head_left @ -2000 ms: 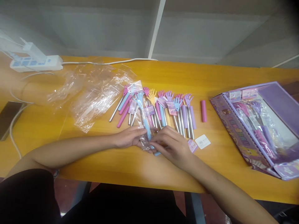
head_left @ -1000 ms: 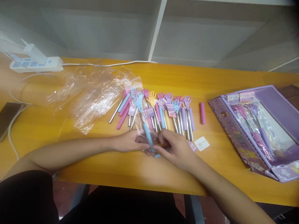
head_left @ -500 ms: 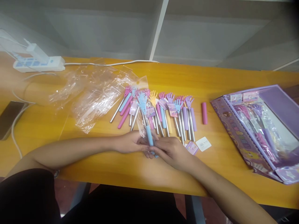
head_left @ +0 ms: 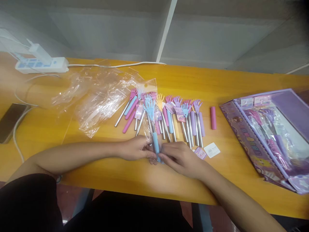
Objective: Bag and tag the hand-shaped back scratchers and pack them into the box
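Between my two hands, near the table's front edge, is a blue back scratcher (head_left: pixel 155 141) inside a clear plastic bag (head_left: pixel 150 85). Its hand-shaped head points away from me and its blue grip lies toward me. My left hand (head_left: pixel 141 150) is closed around the grip's left side. My right hand (head_left: pixel 177 158) pinches the lower end of the grip and bag from the right. Just beyond lie several back scratchers (head_left: pixel 198 124) in pink, blue, yellow and purple, with steel rods and loose coloured grips among them. Two small cards (head_left: pixel 212 150) lie right of my right hand.
A purple display box (head_left: pixel 251 141) with bagged back scratchers stands at the right. Left of the pile, clear bags (head_left: pixel 96 100) are heaped. A pink grip (head_left: pixel 213 118) lies alone. A white power strip (head_left: pixel 43 64), cable and dark phone-like object (head_left: pixel 12 122) are at the left.
The view has shifted slightly, so most things sit a little further right. My left thumb has moved onto the lower grip; both hands still hold the bagged back scratcher.
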The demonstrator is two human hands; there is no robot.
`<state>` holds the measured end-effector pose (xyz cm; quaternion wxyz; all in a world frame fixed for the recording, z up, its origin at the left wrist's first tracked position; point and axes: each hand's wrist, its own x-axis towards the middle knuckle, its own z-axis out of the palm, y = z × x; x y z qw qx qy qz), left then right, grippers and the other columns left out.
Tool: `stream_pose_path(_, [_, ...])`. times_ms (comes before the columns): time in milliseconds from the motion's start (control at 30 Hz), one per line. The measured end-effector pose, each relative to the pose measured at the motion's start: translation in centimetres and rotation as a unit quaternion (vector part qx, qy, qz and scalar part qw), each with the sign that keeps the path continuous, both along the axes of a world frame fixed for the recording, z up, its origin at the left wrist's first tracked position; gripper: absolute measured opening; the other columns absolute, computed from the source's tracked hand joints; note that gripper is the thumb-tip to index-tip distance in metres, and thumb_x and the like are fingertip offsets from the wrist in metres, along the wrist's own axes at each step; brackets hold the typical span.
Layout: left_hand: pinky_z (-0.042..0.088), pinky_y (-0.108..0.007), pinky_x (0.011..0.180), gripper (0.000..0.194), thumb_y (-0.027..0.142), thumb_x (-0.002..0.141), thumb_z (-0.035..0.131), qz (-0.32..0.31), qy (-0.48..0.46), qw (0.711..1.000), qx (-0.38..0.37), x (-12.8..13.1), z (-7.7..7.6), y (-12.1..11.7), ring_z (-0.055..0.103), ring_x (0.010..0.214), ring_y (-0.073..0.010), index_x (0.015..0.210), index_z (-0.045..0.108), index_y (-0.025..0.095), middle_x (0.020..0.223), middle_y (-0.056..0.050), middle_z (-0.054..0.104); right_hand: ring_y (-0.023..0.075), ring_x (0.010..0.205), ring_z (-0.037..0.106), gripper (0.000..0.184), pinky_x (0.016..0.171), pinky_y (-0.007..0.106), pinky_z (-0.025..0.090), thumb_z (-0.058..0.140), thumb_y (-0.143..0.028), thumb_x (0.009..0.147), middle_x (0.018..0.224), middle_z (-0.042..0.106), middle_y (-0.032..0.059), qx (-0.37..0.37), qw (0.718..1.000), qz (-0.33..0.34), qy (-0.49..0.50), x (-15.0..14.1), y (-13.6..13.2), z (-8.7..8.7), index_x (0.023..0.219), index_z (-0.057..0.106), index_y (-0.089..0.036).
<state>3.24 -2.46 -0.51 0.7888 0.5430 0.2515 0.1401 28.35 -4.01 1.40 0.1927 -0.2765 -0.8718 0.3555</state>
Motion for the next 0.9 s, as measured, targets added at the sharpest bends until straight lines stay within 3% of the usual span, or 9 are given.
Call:
stream_pose_path(433, [0.066,-0.026,0.079,0.005,0.023,0.105,0.065,-0.033,0.023,0.984,0.173,-0.6,1.0,0.5,0.083,0.087,-0.0198,0.104,0.066,0.018,0.093,-0.008,0.083,0.0125,0.068,0.050,0.028,0.064,0.029,0.033,0.049,-0.023,0.113,0.079,0.058,0.0006,0.004,0.999,0.044,-0.008,0.0,0.1,0.6,0.092,0.067,-0.017])
stream_pose_path(700, [0.064,-0.025,0.074,0.005,0.023,0.105,0.064,-0.034,-0.019,0.989,0.141,-0.4,1.3,0.3,0.080,0.074,-0.0174,0.105,0.062,0.017,0.083,-0.006,0.079,0.0127,0.064,0.045,0.031,0.063,0.028,0.031,0.048,-0.022,0.112,0.075,0.056,0.0004,0.034,0.998,0.048,0.006,0.0,0.1,1.1,0.086,0.065,-0.017])
stream_pose_path(900, [0.060,-0.023,0.071,0.014,0.028,0.103,0.069,-0.058,0.012,0.970,0.237,-0.6,1.0,0.4,0.077,0.078,-0.0160,0.113,0.064,0.019,0.091,-0.006,0.078,0.0129,0.063,0.045,0.026,0.062,0.030,0.029,0.053,-0.022,0.108,0.071,0.056,-0.0006,0.066,0.997,0.039,0.021,-0.1,0.1,0.6,0.086,0.065,-0.019])
